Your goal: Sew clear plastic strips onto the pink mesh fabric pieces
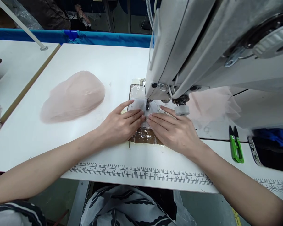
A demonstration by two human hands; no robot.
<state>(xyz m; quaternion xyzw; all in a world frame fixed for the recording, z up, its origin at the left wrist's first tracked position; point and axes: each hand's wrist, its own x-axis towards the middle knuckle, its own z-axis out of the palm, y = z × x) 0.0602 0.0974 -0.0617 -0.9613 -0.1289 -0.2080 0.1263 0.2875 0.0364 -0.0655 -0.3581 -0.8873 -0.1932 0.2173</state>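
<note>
White sewing table (122, 62): left hand (121, 125) and right hand (178, 128), palms down, fingers extended, clasping nothing visible, flank the presser foot (147, 105), presumably for even guidance, with sheer pink fabric (75, 97) heaped left and green snips (236, 147) right, likely for reach.

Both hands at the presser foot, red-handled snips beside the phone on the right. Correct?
Wrong colour: the head view shows the snips are green-handled. The rest holds: they lie beside the phone on the right, with left hand and right hand at the presser foot.
</note>
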